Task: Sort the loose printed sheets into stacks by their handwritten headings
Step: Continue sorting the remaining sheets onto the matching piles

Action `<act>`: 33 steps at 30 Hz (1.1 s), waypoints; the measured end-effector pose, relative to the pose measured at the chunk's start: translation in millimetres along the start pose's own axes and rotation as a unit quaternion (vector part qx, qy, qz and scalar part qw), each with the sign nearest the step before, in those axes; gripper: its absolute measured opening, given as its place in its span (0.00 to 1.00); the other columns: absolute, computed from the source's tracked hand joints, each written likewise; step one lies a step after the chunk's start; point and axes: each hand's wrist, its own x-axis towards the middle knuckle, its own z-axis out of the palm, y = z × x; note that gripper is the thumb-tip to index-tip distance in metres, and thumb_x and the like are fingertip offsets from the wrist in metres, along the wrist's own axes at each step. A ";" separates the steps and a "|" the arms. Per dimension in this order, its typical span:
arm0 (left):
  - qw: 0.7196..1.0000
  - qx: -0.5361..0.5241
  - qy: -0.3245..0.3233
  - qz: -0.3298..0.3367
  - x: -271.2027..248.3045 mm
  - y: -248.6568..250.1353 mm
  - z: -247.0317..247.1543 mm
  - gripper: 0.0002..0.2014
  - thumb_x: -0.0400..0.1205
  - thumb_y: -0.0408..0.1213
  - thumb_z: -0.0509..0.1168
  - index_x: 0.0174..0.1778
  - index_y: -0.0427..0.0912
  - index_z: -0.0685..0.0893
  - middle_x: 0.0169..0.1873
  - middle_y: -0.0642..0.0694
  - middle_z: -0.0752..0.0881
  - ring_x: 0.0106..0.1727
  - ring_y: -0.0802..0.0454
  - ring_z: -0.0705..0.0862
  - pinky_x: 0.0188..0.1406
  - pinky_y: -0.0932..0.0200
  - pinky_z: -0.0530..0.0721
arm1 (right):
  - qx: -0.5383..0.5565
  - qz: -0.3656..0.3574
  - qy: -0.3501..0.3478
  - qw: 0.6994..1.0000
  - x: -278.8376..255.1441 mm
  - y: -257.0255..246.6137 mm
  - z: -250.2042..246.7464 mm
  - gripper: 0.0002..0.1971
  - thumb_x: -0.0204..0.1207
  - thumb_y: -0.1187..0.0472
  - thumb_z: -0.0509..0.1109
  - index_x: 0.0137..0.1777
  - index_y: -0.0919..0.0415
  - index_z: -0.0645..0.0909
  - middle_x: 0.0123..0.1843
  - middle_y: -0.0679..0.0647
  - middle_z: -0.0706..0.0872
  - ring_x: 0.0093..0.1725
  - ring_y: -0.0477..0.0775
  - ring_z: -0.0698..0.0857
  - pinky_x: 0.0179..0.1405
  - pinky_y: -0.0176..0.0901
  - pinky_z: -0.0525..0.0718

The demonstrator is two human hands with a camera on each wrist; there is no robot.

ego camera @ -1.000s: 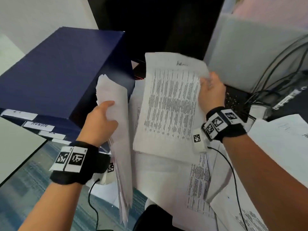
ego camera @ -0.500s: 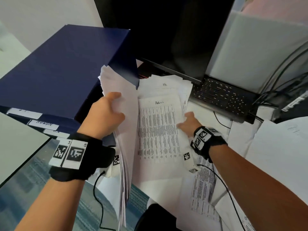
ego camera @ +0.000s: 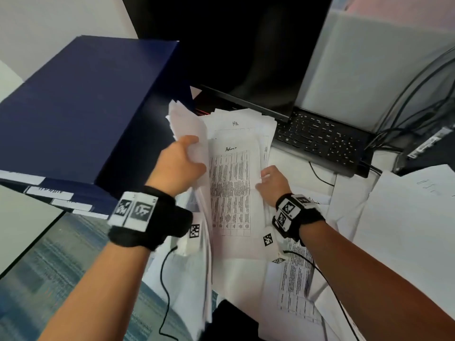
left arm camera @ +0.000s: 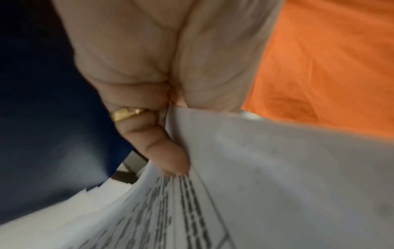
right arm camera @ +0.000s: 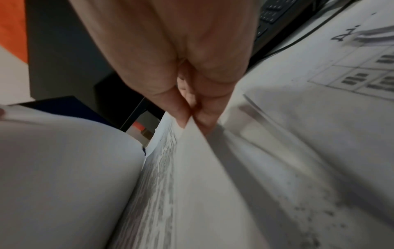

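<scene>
My left hand point(ego camera: 182, 161) grips a thick bundle of printed sheets point(ego camera: 194, 193) that stands on edge and hangs down past my wrist; in the left wrist view its fingers point(left arm camera: 168, 156) curl round the bundle's edge point(left arm camera: 234, 185). My right hand point(ego camera: 269, 182) pinches the right edge of a printed table sheet point(ego camera: 231, 193) with a handwritten heading. The right wrist view shows thumb and finger closed on that sheet's edge point(right arm camera: 192, 134). The sheet lies on a stack whose rear sheet point(ego camera: 236, 126) carries another handwritten heading.
A dark blue box file point(ego camera: 81, 107) stands at the left, close to the bundle. A black keyboard point(ego camera: 320, 141) and cables point(ego camera: 418, 94) lie at the right rear. More loose sheets point(ego camera: 406, 217) cover the desk at the right and front.
My right hand brought its sheet down from the air onto the stack beside the bundle. It has since shifted a little along the sheet's right edge. The left hand kept hold of the bundle.
</scene>
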 end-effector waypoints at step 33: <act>0.945 0.131 -0.196 0.228 -43.5 58.8 241.1 0.18 0.83 0.37 0.61 0.69 0.38 0.77 0.70 0.41 0.72 0.68 0.44 0.74 0.67 0.55 0.72 | -0.154 0.408 0.291 0.851 -77.0 189.7 -224.1 0.40 0.64 0.39 0.71 0.68 0.65 0.64 0.66 0.67 0.72 0.66 0.70 0.73 0.63 0.63 0.73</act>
